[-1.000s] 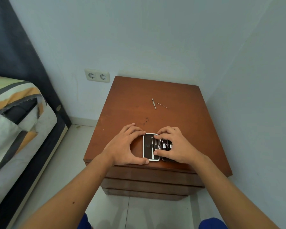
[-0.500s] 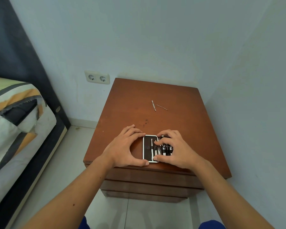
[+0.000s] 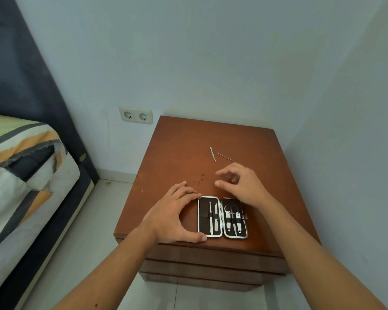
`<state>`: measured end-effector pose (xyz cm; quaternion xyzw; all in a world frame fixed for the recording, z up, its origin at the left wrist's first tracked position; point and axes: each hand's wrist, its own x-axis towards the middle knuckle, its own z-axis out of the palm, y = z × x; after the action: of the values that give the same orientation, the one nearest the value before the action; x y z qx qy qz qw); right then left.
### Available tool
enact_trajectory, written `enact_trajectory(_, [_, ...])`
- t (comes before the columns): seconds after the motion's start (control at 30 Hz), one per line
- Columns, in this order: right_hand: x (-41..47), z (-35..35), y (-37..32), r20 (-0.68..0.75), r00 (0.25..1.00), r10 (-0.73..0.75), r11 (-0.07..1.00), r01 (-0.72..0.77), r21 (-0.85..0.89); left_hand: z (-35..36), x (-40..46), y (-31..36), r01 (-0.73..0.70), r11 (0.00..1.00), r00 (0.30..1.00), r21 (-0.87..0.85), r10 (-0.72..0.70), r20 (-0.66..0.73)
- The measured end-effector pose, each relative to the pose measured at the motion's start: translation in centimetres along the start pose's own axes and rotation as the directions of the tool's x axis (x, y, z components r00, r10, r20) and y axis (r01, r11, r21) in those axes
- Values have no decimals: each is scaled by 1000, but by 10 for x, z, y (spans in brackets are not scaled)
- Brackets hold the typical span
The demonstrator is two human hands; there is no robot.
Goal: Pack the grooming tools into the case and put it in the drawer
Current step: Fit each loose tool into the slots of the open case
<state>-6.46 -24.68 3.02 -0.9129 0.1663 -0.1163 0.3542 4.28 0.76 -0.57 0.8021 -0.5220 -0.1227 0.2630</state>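
Note:
A small black grooming case [image 3: 222, 217] with a silver rim lies open flat near the front edge of the brown nightstand [image 3: 179, 153]. Several metal tools sit strapped in both halves. My left hand [image 3: 176, 217] rests against the case's left edge, thumb at its front corner, fingers at its back corner. My right hand [image 3: 240, 185] hovers above the table just behind the case, fingers apart and empty. Two loose tools lie farther back: a flat silver tool [image 3: 212, 154] and a thin needle-like tool [image 3: 224, 156] beside it. The closed drawer fronts [image 3: 211, 262] show below the top.
A bed with a striped cover [image 3: 20, 171] and a dark headboard [image 3: 31, 90] stands to the left. A double wall socket [image 3: 136, 115] is on the wall behind the nightstand. A wall runs close along the right side. Pale floor tiles [image 3: 92, 231] lie between bed and nightstand.
My right hand has lifted off the case's right half and moved back toward the loose tools, leaving that half uncovered. My left hand has stayed at the case's left edge.

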Motion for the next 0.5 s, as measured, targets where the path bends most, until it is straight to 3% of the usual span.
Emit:
enact_trajectory(0.23, [81, -4, 18, -19, 1000, 21, 999, -21, -28, -1, 2, -1, -19, 1000, 1000, 22, 20, -3])
enact_trajectory(0.5, [125, -11, 35, 161, 983, 86, 973, -49, -223, -3, 3, 1, -42, 998, 999, 42, 42, -1])
